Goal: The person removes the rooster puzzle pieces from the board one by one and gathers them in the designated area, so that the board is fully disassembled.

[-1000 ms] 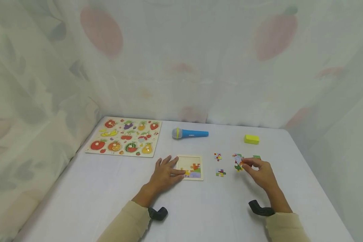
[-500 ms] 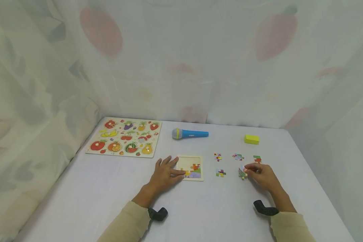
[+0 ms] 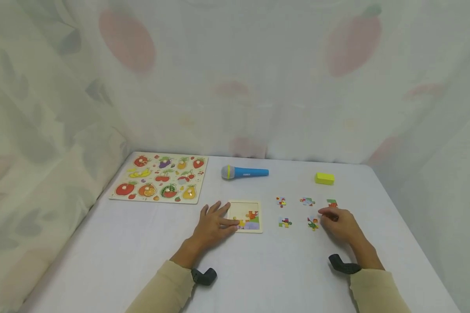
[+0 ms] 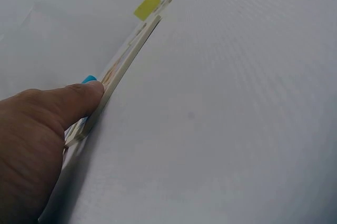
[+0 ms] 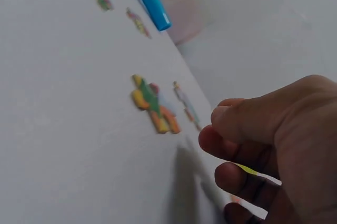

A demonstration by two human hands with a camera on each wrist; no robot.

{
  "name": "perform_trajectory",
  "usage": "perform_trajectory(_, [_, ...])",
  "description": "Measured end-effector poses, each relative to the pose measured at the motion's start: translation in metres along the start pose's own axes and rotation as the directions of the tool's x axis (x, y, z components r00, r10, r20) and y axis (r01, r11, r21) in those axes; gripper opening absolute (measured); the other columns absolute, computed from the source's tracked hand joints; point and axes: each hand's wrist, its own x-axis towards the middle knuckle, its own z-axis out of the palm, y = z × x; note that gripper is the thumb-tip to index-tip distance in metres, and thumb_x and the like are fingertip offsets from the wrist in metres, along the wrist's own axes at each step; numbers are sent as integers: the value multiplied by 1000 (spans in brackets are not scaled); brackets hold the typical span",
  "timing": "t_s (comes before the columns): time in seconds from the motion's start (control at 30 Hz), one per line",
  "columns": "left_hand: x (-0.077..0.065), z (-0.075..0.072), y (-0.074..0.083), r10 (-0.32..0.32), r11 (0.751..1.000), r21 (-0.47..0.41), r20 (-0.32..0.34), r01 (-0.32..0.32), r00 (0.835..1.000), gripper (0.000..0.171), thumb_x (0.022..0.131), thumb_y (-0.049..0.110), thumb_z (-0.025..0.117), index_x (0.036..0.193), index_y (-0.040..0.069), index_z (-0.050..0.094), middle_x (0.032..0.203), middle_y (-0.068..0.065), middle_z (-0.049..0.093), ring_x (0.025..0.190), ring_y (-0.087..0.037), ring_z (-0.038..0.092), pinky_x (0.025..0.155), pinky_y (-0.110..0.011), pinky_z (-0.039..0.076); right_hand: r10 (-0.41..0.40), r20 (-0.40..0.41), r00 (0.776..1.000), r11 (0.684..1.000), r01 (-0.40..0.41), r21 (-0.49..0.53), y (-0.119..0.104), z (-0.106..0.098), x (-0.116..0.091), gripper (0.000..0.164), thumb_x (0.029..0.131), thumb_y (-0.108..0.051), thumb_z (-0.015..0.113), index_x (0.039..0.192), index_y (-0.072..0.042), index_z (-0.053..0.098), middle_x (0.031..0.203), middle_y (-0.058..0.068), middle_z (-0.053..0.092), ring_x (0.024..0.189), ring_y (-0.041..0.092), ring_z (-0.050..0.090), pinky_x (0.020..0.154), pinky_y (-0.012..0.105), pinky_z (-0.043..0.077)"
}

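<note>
Head view: shows the left hand [image 3: 215, 226] with fingers spread and thumb across the near left part of the tray [image 3: 243, 208]; touches it without curling round it. Just right of this thumb, inside the tray: set pieces [image 3: 252, 225] along the near and right sides. Shows the right hand [image 3: 342, 224] loosely curled, holding nothing; in the right wrist view, hides any gap between thumb and forefinger. Just left of those fingertips, apart from them: a loose piece [image 3: 313, 223], flat on the table [image 3: 266, 269]. Farther left, towards the tray: a second piece [image 3: 284, 222]. Ahead of the right hand: a row of far pieces [image 3: 307, 201], then a block [image 3: 324, 178]. Ahead of the left hand: a microphone [image 3: 250, 172] to its right, a fruit board [image 3: 199, 185] to its left.
</note>
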Motion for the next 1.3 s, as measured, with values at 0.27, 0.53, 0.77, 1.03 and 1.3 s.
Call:
perform_trajectory(0.27, [0, 0, 0, 7, 999, 34, -2, -7, 1000, 26, 88, 49, 66, 108, 34, 75, 145, -6, 46, 138, -34, 29, 107, -62, 12, -97, -113, 989, 993, 103, 54, -19, -13, 0, 25, 90, -9, 67, 114, 1, 67, 90, 5, 64, 83, 22, 54, 73, 30, 48])
perform_trajectory(0.53, [1, -1, 0, 6, 999, 41, 3, -6, 1000, 28, 88, 50, 65, 108, 34, 75, 145, -5, 46, 138, -34, 29, 107, -62, 12, -189, -204, 960, 965, 220, 140, -52, -15, -1, 34, 88, -12, 71, 121, -6, 64, 91, 3, 62, 83, 18, 56, 75, 21, 47])
perform_trajectory(0.77, [0, -1, 1, -6, 1000, 29, 10, 6, 1000, 26, 88, 48, 66, 108, 34, 75, 146, -6, 45, 139, -33, 27, 108, -61, 11, -271, -226, 936, 926, 317, 203, -91, -6, 1, 41, 85, -3, 73, 124, -4, 62, 92, 6, 61, 82, 16, 56, 77, 26, 50])
perform_trajectory(1.03, [-1, -2, 3, -14, 1000, 27, 28, 13, 1000, 26, 88, 48, 66, 109, 34, 75, 147, -4, 44, 140, -32, 26, 108, -61, 10, -322, -226, 919, 896, 373, 240, -146, -6, -6, 40, 83, 4, 72, 121, 3, 61, 93, 12, 59, 84, 29, 57, 79, 38, 52])
perform_trajectory(1.3, [0, -2, 2, -13, 999, 51, 33, 11, 999, 26, 88, 48, 66, 109, 35, 74, 147, -4, 43, 139, -33, 27, 108, -61, 11, -340, -214, 916, 882, 389, 265, -125, 31, 17, 42, 85, -13, 75, 125, -9, 62, 98, -1, 58, 88, 20, 54, 81, 31, 50])
